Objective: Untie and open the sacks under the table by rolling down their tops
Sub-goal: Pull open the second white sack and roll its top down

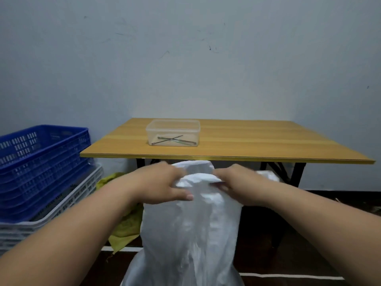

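A tall white woven sack [189, 234] stands on the floor in front of the wooden table [247, 147], its top reaching just under the table's front edge. My left hand [162, 184] grips the left side of the sack's gathered top. My right hand [237, 182] grips the right side of it. The top edge is folded over between my two hands. A second white sack [268, 175] shows partly under the table behind my right hand. A yellow-green sack [125, 226] lies crumpled on the floor to the left, partly hidden by my left forearm.
A clear plastic box [173, 132] holding a few thin metal rods sits on the table. Stacked blue crates [39, 166] rest on white crates [51, 215] at the left. Black table legs [296, 174] stand under the table. The wall is close behind.
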